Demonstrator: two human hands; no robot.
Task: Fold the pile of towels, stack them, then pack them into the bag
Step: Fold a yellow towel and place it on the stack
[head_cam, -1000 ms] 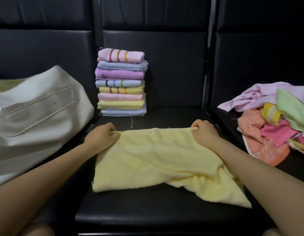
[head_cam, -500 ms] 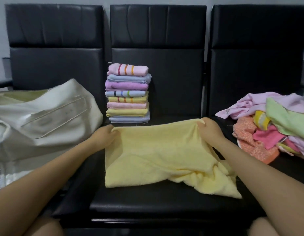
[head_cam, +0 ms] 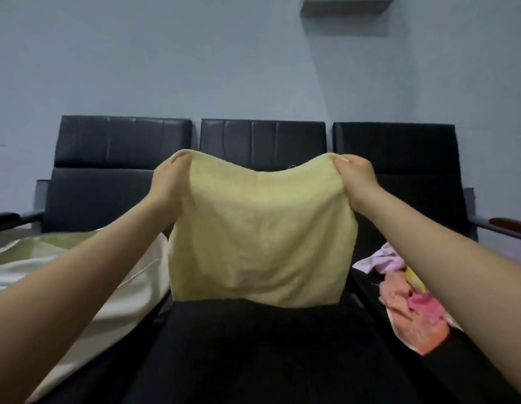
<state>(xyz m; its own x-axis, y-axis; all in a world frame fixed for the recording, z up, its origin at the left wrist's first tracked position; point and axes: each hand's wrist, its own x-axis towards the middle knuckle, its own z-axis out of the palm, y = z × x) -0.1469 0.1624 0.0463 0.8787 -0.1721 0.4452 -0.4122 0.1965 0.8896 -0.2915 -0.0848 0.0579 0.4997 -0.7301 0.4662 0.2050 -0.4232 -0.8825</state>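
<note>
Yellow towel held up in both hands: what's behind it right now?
Behind the yellow towel only the middle chair's backrest shows above its top edge. The lower backrest and rear of that seat are covered, so anything there cannot be seen.

Yellow towel (head_cam: 260, 237) held up by its top corners, pinched by left hand (head_cam: 166, 182) and right hand (head_cam: 357, 179), above the middle seat (head_cam: 253, 345); white bag (head_cam: 131, 287) left, unfolded towel pile (head_cam: 411, 310) right.

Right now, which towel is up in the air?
The plain pale yellow terry towel, held up by its top corners by both hands. The pink and orange towels lie crumpled on the right black seat.
</note>
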